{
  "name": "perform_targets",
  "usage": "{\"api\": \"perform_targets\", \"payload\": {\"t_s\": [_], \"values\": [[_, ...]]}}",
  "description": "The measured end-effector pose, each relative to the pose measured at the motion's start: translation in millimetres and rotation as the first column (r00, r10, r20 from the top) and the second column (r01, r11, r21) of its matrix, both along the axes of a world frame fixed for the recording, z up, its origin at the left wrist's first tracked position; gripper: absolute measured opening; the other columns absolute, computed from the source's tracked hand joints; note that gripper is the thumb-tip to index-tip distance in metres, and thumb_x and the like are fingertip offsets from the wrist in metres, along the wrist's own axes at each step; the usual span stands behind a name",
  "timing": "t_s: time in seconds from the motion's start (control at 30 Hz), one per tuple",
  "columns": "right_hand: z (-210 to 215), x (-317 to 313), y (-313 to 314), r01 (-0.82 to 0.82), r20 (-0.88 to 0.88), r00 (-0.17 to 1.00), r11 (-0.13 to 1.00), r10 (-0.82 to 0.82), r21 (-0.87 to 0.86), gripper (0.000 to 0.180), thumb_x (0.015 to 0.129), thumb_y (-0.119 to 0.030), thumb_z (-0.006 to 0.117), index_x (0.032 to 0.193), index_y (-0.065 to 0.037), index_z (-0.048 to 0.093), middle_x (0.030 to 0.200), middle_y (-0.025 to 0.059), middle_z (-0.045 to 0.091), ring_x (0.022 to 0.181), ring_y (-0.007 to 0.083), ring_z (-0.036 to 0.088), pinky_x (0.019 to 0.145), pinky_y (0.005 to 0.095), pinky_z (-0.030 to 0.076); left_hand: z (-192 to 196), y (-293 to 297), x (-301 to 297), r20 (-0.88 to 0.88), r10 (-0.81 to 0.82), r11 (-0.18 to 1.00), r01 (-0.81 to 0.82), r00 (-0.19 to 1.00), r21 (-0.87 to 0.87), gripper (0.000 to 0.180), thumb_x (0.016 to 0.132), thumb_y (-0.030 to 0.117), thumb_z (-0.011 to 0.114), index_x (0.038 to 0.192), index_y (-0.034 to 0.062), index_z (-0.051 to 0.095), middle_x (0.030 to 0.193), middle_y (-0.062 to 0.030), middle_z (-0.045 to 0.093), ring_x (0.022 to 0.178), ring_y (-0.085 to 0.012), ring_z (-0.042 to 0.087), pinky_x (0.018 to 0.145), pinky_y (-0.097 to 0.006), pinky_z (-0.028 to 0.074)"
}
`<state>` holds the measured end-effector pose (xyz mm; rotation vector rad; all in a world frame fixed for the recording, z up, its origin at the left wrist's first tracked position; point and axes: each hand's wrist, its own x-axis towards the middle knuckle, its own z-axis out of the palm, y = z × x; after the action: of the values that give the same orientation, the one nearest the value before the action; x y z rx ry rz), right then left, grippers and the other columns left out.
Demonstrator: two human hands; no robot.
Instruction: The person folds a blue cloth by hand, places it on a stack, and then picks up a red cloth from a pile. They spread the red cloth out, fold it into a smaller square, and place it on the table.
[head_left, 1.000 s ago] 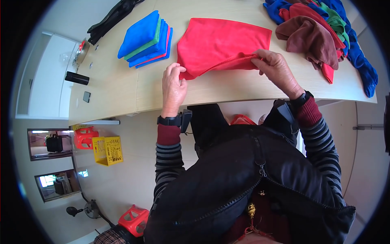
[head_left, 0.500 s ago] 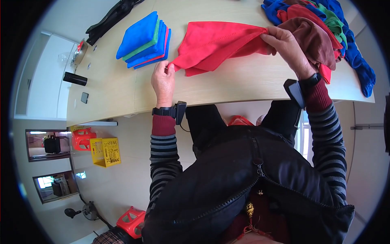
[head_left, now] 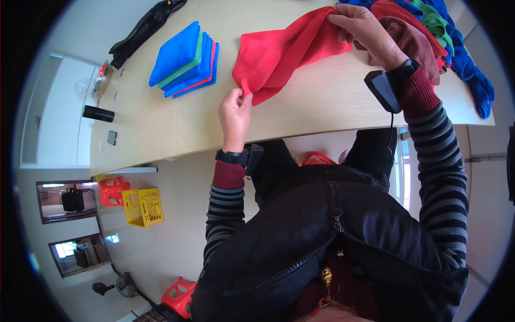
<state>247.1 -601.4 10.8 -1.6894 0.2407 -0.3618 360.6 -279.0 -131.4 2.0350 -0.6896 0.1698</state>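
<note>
red cloth (head_left: 284, 53): long axis near-left to far-right over desk (head_left: 322, 107) | left hand (head_left: 235, 110) fingers pinch near corner | right hand (head_left: 365, 29) fingers grip far end

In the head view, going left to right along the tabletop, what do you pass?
Black cylinder → small dark flat device → stack of folded blue, green and red cloths → left hand pinching the red cloth → right hand gripping its far end → heap of mixed-colour cloths.

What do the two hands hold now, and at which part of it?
Both hold the red cloth: the left hand pinches its near corner, the right hand grips its far edge.
</note>
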Motion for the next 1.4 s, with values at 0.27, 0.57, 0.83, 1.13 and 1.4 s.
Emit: {"api": "perform_targets", "payload": {"t_s": [0.27, 0.57, 0.83, 1.13, 1.4], "values": [[-4, -9, -10, 0.023, -0.032, 0.999, 1.0, -0.024, -0.014, 0.014, 0.099, -0.009, 0.06, 0.094, 0.002, 0.069, 0.073, 0.0009, 0.063, 0.058, 0.0101, 0.057, 0.055, 0.0245, 0.048, 57, 2, 77, 0.145, 0.044, 0.993, -0.059, 0.988, 0.098, 0.013, 0.093, 0.012, 0.071, 0.091, -0.0002, 0.067, 0.076, -0.0053, 0.065, 0.066, -0.015, 0.059, 0.06, -0.031, 0.047], [-47, 0, -35, 0.077, -0.034, 0.996, 0.969, -0.087, -0.234, 0.025, 0.103, -0.027, 0.062, 0.114, -0.006, 0.071, 0.078, -0.0034, 0.068, 0.064, 0.0029, 0.064, 0.058, 0.0173, 0.047, 8, -13, 9, 0.33, -0.21, 0.923, 0.076, 0.92, 0.376, 0.012, 0.084, 0.005, 0.074, 0.095, 0.0046, 0.07, 0.097, -0.0148, 0.067, 0.085, -0.038, 0.066, 0.074, -0.043, 0.054], [-51, -8, -31, 0.057, -0.024, 0.998, 0.969, -0.064, -0.241, 0.023, 0.103, -0.025, 0.063, 0.112, -0.006, 0.071, 0.079, -0.0028, 0.069, 0.064, 0.0038, 0.064, 0.059, 0.018, 0.049, 15, -29, 6, 0.363, -0.275, 0.858, 0.057, 0.89, 0.51, 0.012, 0.083, 0.006, 0.072, 0.094, 0.0012, 0.069, 0.094, -0.0161, 0.067, 0.083, -0.0381, 0.068, 0.072, -0.046, 0.055], [-30, -24, -25, 0.01, 0.028, 1.0, 0.976, -0.004, -0.217, 0.017, 0.102, -0.019, 0.063, 0.106, -0.004, 0.071, 0.081, -0.0039, 0.067, 0.065, 0.0033, 0.062, 0.061, 0.0187, 0.051, 20, -34, 31, 0.509, -0.355, 0.679, -0.158, 0.784, 0.717, 0.006, 0.081, 0.005, 0.066, 0.084, 0.0011, 0.063, 0.087, -0.0174, 0.066, 0.078, -0.0364, 0.07, 0.071, -0.047, 0.057], [1, -38, -32, 0.131, 0.131, 0.984, 0.99, -0.124, -0.045, 0.016, 0.102, -0.019, 0.064, 0.108, -0.005, 0.069, 0.083, -0.0051, 0.065, 0.069, 0.0032, 0.06, 0.064, 0.0169, 0.05, 109, 20, 55, 0.399, -0.148, 0.969, 0.052, 0.905, 0.242, 0.018, 0.083, -0.001, 0.059, 0.1, 0.0032, 0.062, 0.094, -0.0152, 0.07, 0.075, -0.0258, 0.069, 0.064, -0.039, 0.053]]}}
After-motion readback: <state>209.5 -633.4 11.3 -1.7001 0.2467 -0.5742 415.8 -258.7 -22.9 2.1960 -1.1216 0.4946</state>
